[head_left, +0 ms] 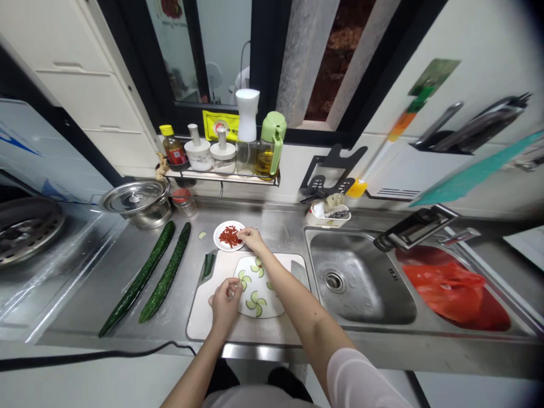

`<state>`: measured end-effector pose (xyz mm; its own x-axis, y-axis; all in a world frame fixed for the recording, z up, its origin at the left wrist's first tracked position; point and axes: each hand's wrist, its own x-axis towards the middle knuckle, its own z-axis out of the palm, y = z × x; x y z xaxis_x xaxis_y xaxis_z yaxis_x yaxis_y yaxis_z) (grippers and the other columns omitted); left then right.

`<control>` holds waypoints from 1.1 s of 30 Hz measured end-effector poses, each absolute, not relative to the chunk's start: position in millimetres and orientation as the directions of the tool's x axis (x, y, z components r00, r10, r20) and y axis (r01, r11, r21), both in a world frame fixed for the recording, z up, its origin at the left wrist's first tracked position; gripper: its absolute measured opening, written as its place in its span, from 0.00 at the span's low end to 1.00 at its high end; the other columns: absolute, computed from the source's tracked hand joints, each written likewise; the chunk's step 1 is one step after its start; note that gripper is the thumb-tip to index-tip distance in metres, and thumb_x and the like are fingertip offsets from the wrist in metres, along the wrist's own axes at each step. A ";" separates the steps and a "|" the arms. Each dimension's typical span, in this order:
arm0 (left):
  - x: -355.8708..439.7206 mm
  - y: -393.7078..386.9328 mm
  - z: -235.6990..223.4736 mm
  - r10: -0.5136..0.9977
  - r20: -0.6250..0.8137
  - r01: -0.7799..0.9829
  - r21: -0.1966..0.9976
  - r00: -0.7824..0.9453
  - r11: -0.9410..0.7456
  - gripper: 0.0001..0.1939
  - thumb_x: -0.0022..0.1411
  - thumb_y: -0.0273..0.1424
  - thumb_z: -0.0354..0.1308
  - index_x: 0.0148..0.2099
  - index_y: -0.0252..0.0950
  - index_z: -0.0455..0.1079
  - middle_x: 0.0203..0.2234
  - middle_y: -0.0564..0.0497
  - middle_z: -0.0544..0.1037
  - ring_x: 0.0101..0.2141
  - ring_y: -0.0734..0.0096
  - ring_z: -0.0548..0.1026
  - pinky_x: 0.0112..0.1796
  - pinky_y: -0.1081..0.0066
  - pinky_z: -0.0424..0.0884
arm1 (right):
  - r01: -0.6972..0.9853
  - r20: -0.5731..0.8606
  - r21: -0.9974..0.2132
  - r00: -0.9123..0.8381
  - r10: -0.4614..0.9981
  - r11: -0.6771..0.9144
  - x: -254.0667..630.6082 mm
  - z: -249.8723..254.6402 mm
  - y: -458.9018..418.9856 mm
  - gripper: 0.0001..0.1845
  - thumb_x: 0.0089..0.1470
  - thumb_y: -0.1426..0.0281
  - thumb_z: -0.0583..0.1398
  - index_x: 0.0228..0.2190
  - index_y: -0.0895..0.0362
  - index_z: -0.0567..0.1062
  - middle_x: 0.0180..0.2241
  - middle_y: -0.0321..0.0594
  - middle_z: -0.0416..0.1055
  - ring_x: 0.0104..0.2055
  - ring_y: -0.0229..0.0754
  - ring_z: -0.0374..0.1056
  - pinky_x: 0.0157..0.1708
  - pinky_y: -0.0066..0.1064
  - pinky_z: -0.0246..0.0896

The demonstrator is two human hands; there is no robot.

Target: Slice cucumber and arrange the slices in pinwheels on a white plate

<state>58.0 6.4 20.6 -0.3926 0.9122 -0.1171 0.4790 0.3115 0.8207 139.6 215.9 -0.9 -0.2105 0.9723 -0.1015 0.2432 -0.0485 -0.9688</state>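
Observation:
A white cutting board (199, 320) lies on the steel counter, with a white plate (272, 309) on it bearing cucumber slices arranged in small pinwheels. My left hand (225, 303) rests at the plate's left edge, fingers curled and pinched near a slice. My right hand (251, 238) reaches past the plate to a small white dish of chopped red chili (229, 236), fingertips pinched at the dish's right rim. A cucumber end piece (208, 264) lies on the board's top left corner. A knife blade (300, 273) lies on the board's right side.
Two whole cucumbers (151, 275) lie on the counter to the left. A lidded steel pot (136, 203) stands behind them. A shelf (221, 175) holds condiment jars and oil bottles. The sink (361, 283) is to the right, with a red bag (450, 289) in the far basin.

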 end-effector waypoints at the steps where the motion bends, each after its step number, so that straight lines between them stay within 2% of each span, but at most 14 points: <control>1: 59.4 6.9 20.4 0.914 -0.121 0.474 0.825 -0.387 0.309 0.14 0.57 0.43 0.54 0.38 0.41 0.74 0.25 0.55 0.75 0.27 0.70 0.71 0.40 0.67 0.66 | 0.134 -0.144 -0.984 -0.212 0.967 -0.117 142.8 2.0 212.7 0.09 0.43 0.63 0.64 0.23 0.56 0.75 0.27 0.36 0.74 0.34 0.40 0.68 0.45 0.35 0.60; 3: 61.9 8.3 19.5 0.917 -0.128 0.464 0.831 -0.378 0.307 0.15 0.57 0.43 0.54 0.38 0.41 0.74 0.24 0.55 0.75 0.27 0.70 0.71 0.40 0.67 0.67 | -0.005 -0.192 -0.980 -0.216 0.957 -0.198 150.5 9.5 203.8 0.10 0.40 0.62 0.65 0.23 0.56 0.75 0.25 0.35 0.74 0.32 0.38 0.68 0.43 0.33 0.61; 5: 63.9 11.3 18.9 0.917 -0.132 0.452 0.838 -0.377 0.307 0.15 0.57 0.44 0.54 0.39 0.41 0.74 0.24 0.54 0.75 0.27 0.70 0.71 0.39 0.68 0.67 | -0.078 -0.192 -0.974 -0.213 0.958 -0.212 159.2 18.6 192.6 0.11 0.38 0.62 0.66 0.23 0.56 0.74 0.26 0.34 0.74 0.32 0.37 0.68 0.43 0.32 0.61; 11: 70.1 35.9 31.7 0.923 -0.081 0.386 0.892 -0.376 0.236 0.17 0.59 0.44 0.51 0.39 0.39 0.74 0.27 0.52 0.77 0.28 0.71 0.71 0.39 0.69 0.68 | -0.078 -0.153 -0.982 -0.220 0.964 -0.173 186.6 43.3 152.5 0.13 0.40 0.59 0.66 0.25 0.56 0.75 0.32 0.37 0.75 0.35 0.38 0.68 0.40 0.30 0.62; 16: 81.5 52.3 45.8 0.935 -0.056 0.380 0.904 -0.350 0.196 0.17 0.60 0.43 0.51 0.41 0.39 0.74 0.28 0.53 0.77 0.28 0.73 0.70 0.39 0.70 0.66 | 0.103 -0.002 -0.995 -0.168 0.986 0.015 218.8 48.3 119.9 0.11 0.46 0.59 0.64 0.25 0.54 0.75 0.38 0.38 0.74 0.41 0.42 0.68 0.41 0.33 0.62; 20: 92.4 48.7 43.3 0.959 -0.091 0.528 0.819 -0.269 0.226 0.13 0.60 0.41 0.54 0.39 0.41 0.75 0.28 0.54 0.77 0.31 0.71 0.71 0.41 0.68 0.62 | 0.333 0.133 -0.930 -0.088 0.987 0.155 250.6 35.6 98.0 0.06 0.47 0.64 0.64 0.23 0.53 0.75 0.34 0.38 0.73 0.43 0.44 0.68 0.51 0.41 0.56; 24: 101.6 43.4 34.1 0.976 -0.154 0.673 0.707 -0.153 0.217 0.10 0.60 0.38 0.55 0.36 0.41 0.75 0.32 0.52 0.78 0.39 0.65 0.72 0.43 0.66 0.58 | 0.496 0.145 -0.858 -0.018 0.989 0.134 271.3 13.9 76.7 0.05 0.48 0.67 0.63 0.23 0.54 0.75 0.37 0.40 0.72 0.46 0.46 0.65 0.56 0.44 0.48; 29: 111.7 46.4 25.5 0.974 -0.215 0.760 0.620 -0.076 0.196 0.09 0.59 0.36 0.55 0.39 0.42 0.75 0.34 0.51 0.79 0.43 0.60 0.71 0.44 0.63 0.55 | 0.628 0.093 -0.778 0.060 0.994 0.035 277.2 -3.9 56.2 0.06 0.49 0.65 0.62 0.25 0.54 0.77 0.42 0.41 0.70 0.52 0.49 0.59 0.55 0.42 0.47; 33: 120.3 51.2 23.6 0.969 -0.245 0.786 0.595 -0.023 0.169 0.09 0.60 0.35 0.54 0.40 0.41 0.75 0.34 0.50 0.79 0.43 0.59 0.70 0.43 0.63 0.54 | 0.696 0.071 -0.718 0.064 0.995 0.006 276.0 -8.8 48.1 0.07 0.50 0.65 0.62 0.25 0.53 0.78 0.44 0.42 0.68 0.54 0.51 0.56 0.54 0.42 0.47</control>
